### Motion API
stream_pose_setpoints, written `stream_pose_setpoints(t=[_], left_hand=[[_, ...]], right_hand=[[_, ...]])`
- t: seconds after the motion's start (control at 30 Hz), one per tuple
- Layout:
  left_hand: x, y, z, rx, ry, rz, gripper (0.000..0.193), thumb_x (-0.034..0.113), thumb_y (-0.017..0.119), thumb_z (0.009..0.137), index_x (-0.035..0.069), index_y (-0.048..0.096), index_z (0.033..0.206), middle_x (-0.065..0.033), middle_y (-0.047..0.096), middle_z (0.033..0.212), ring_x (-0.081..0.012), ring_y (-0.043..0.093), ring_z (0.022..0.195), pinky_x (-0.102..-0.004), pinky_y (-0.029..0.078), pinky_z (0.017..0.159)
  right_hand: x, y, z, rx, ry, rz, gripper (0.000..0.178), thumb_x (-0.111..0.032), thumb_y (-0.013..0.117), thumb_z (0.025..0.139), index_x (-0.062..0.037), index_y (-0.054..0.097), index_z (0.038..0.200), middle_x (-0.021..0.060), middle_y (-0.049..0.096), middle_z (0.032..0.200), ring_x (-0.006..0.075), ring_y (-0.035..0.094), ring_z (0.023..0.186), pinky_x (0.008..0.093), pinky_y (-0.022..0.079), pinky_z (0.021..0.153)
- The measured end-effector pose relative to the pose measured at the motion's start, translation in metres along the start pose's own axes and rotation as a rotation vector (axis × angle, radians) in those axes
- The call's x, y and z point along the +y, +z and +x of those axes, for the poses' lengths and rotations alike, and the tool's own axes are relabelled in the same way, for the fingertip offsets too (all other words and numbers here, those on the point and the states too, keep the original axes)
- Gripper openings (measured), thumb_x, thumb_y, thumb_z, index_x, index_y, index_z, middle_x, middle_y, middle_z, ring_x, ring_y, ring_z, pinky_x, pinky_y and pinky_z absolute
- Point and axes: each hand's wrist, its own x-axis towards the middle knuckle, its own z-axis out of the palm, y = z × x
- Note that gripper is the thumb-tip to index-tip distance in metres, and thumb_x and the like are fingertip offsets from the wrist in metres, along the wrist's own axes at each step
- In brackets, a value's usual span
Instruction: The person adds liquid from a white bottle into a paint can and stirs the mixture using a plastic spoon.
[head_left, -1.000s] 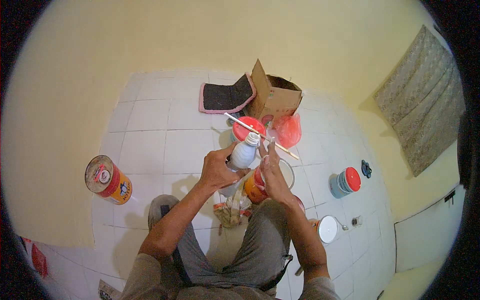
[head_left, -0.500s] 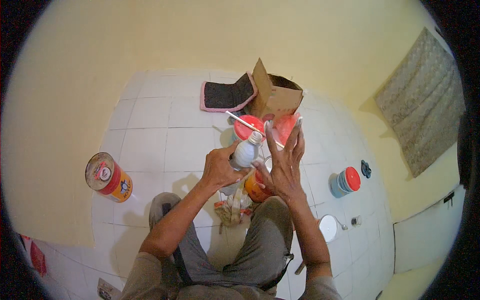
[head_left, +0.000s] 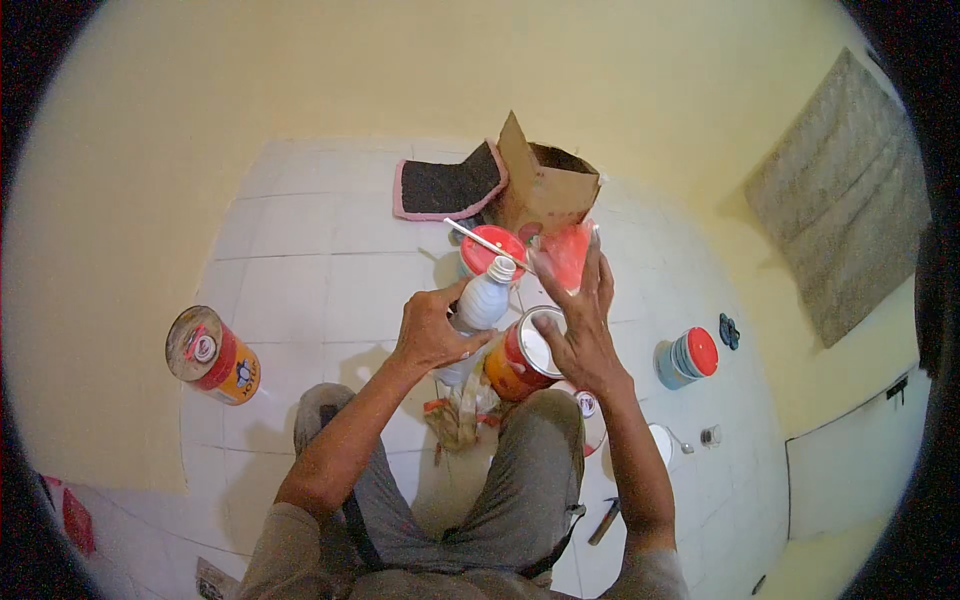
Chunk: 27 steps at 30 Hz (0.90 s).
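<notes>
My left hand (head_left: 432,335) is wrapped round a white plastic bottle (head_left: 485,300), which has no cap and tilts slightly right. My right hand (head_left: 585,345) is open to the right of the bottle, fingers spread and pointing away from me; nothing shows in it. Below and between my hands stands an orange and red paint can (head_left: 510,368) with white inside. Behind the right fingers is a red, translucent, roughly triangular thing (head_left: 568,258), partly hidden. A crumpled, stained rag (head_left: 458,418) lies in front of the can, between my knees.
A white stick (head_left: 465,231) lies across a red-lidded bucket (head_left: 490,252). Behind are a cardboard box (head_left: 545,195) and a dark mat (head_left: 445,190). A large can (head_left: 215,360) stands left; a blue bucket (head_left: 680,362) stands right. A hammer (head_left: 605,522) lies by my right forearm.
My right hand has drawn away from the bottle to the right and slightly lower, uncovering the paint can's open top. The left hand and bottle have shifted slightly left.
</notes>
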Motion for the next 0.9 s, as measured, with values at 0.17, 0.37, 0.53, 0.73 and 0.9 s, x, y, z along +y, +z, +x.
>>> stream_pose_setpoints(t=[0.17, 0.37, 0.53, 0.73, 0.9], left_hand=[[-0.009, 0.009, -0.004, -0.021, 0.0, 0.037, 0.083, 0.04, 0.095, 0.066, 0.002, 0.068, 0.135, -0.0174, 0.08, 0.106, -0.026, 0.08, 0.087, -0.0398, 0.065, 0.081], [-0.027, -0.009, 0.01, 0.028, -0.163, 0.022, 0.073, 0.035, 0.098, 0.066, -0.001, 0.072, 0.124, -0.0168, 0.079, 0.108, -0.0246, 0.078, 0.094, -0.0407, 0.064, 0.085], [-0.031, -0.051, 0.016, 0.13, -0.069, -0.019, 0.059, 0.029, 0.097, 0.067, 0.002, 0.072, 0.114, -0.0159, 0.078, 0.106, -0.0261, 0.077, 0.095, -0.0421, 0.062, 0.089], [-0.037, -0.103, 0.025, -0.143, -0.054, 0.158, 0.072, 0.026, 0.096, 0.073, 0.001, 0.064, 0.134, -0.0169, 0.073, 0.126, -0.0296, 0.071, 0.117, -0.0467, 0.057, 0.104], [-0.141, -0.091, -0.048, -0.153, -0.281, -0.031, 0.074, 0.013, 0.095, 0.073, 0.002, 0.06, 0.138, -0.0153, 0.071, 0.128, -0.0278, 0.068, 0.123, -0.0486, 0.054, 0.109]], right_hand=[[0.013, 0.03, -0.002, -0.12, 0.104, 0.16, 0.054, -0.052, 0.059, 0.103, -0.0356, 0.055, 0.154, 0.03, -0.008, 0.174, 0.0507, 0.0, 0.16, 0.0601, 0.007, 0.128], [0.037, 0.014, -0.062, 0.058, 0.217, 0.114, 0.044, -0.037, 0.056, 0.106, -0.0215, 0.065, 0.146, 0.0197, 0.014, 0.176, 0.0406, 0.014, 0.16, 0.053, 0.013, 0.129], [0.042, -0.003, -0.127, 0.338, 0.669, 0.666, 0.056, -0.035, 0.053, 0.111, -0.0007, 0.048, 0.155, 0.0232, 0.054, 0.153, 0.0285, 0.064, 0.127, 0.0437, 0.049, 0.109], [0.067, -0.004, -0.196, 0.515, 0.77, 1.715, 0.073, -0.054, 0.04, 0.111, 0.0058, 0.043, 0.153, 0.0304, 0.052, 0.15, 0.0352, 0.063, 0.126, 0.0474, 0.054, 0.103], [0.065, 0.034, -0.155, 0.249, 0.703, 1.98, 0.08, -0.06, 0.037, 0.11, 0.0092, 0.042, 0.15, 0.0342, 0.051, 0.149, 0.0394, 0.064, 0.123, 0.0462, 0.055, 0.103]])
